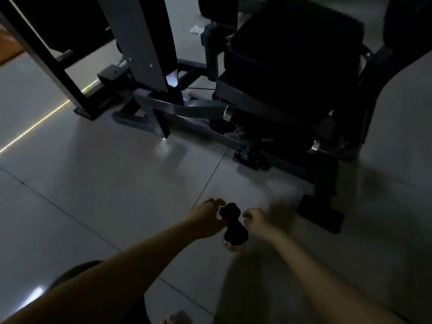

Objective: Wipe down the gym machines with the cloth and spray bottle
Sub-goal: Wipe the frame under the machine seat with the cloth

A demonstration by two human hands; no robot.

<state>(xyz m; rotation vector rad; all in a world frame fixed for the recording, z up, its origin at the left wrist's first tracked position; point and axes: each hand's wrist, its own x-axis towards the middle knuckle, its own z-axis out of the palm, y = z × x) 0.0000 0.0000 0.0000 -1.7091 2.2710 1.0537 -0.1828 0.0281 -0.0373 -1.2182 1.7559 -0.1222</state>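
Glossy grey tile floor (93,183) w/ bright light strip (35,127) at left. Orange surface (9,45) above strip. Dark grout line (210,176) right of strip. Small white crumpled scrap (196,29) far up-right of strip, too blurry to ID.

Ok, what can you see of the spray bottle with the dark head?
The dark-headed spray bottle looks upright, seen from above: a black trigger head and collar over a clear, plastic-looking body barely showing. The left hand grips its head; the blurred right hand is close beside, contact unclear. Beneath lies pale tiled floor.
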